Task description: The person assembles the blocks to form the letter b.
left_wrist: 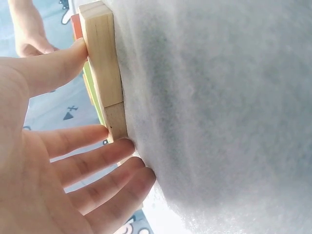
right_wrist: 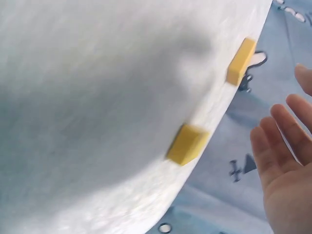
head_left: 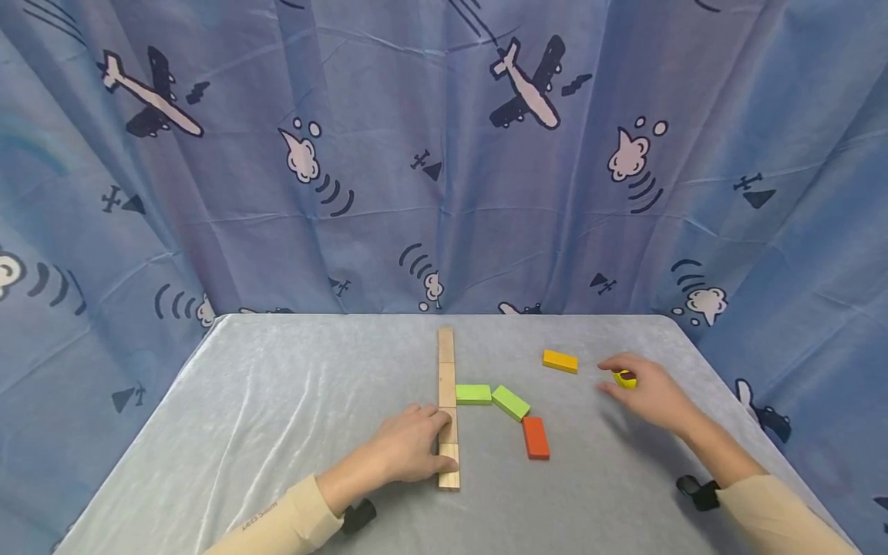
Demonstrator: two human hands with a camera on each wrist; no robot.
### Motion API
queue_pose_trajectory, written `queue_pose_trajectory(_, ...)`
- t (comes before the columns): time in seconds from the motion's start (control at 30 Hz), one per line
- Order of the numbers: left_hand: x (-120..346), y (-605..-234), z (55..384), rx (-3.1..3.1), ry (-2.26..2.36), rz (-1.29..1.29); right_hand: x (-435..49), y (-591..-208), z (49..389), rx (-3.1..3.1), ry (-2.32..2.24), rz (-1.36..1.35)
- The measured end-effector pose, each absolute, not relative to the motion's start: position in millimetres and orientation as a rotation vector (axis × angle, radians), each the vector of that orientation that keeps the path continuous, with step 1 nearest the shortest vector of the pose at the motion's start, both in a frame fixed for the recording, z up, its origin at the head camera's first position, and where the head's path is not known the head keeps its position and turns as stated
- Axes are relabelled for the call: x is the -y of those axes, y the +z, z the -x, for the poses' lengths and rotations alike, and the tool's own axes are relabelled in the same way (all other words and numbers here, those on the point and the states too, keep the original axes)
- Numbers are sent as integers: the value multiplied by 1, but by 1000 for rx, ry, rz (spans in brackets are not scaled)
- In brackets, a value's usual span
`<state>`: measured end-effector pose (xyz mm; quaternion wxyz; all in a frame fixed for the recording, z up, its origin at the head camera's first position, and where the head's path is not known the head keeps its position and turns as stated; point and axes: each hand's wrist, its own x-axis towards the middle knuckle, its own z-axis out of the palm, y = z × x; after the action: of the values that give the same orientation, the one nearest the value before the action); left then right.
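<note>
A straight row of plain wooden blocks (head_left: 447, 384) runs front to back on the table. My left hand (head_left: 411, 445) rests against its near part, thumb and straight fingertips touching the wood. In the left wrist view the nearest wooden block (left_wrist: 102, 63) shows under the thumb. My right hand (head_left: 648, 391) hovers with spread fingers above a yellow block (right_wrist: 187, 145), which lies on the cloth and is partly hidden in the head view. Farther left lies an orange-yellow block (head_left: 560, 361). Two light green blocks (head_left: 473, 395) and a red block (head_left: 536, 438) curve away from the wooden row.
A pale cloth (head_left: 298, 401) with a few creases covers the table. Behind and beside it hangs a blue curtain (head_left: 375, 154) printed with planes and clouds. Dark wrist straps (head_left: 699, 493) show near the cream sleeves.
</note>
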<state>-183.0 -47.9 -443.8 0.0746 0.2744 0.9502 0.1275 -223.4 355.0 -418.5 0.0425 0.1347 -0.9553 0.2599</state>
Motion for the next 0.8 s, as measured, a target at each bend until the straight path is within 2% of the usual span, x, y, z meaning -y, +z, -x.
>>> queue_pose_trajectory(0.8,49,-441,182,-2860,357,-830,-400,-445,248,3116,907,-173)
